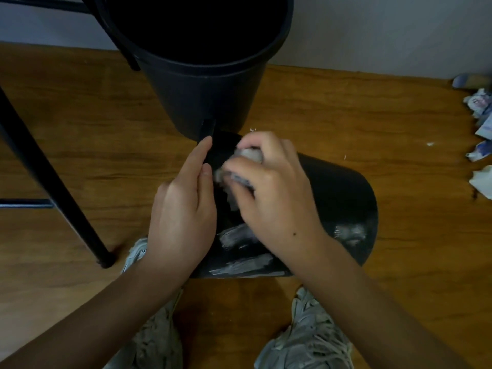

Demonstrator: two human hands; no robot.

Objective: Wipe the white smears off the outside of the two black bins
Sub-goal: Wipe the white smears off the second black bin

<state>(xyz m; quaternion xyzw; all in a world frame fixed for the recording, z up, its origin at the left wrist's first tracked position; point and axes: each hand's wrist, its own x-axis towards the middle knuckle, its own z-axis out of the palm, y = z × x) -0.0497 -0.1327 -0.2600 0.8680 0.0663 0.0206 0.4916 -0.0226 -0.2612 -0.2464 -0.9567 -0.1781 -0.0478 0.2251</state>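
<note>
One black bin (pixel 343 193) lies on its side on the wooden floor, base end away from me. White smears (pixel 239 237) streak its wall near the rim, with more smears at the right (pixel 351 231). My right hand (pixel 271 190) grips a crumpled grey wipe (pixel 250 155) and presses it on the lying bin's upper wall. My left hand (pixel 183 206) rests flat against the bin's left side, fingers straight. The second black bin (pixel 205 97) stands upright just beyond, its mouth open toward me.
Black metal furniture legs (pixel 53 182) stand at the left. Crumpled papers and wrappers (pixel 479 113) lie along the right edge by the wall. My two grey shoes (pixel 306 334) are under the lying bin's rim. White flecks (pixel 430 143) dot the floor.
</note>
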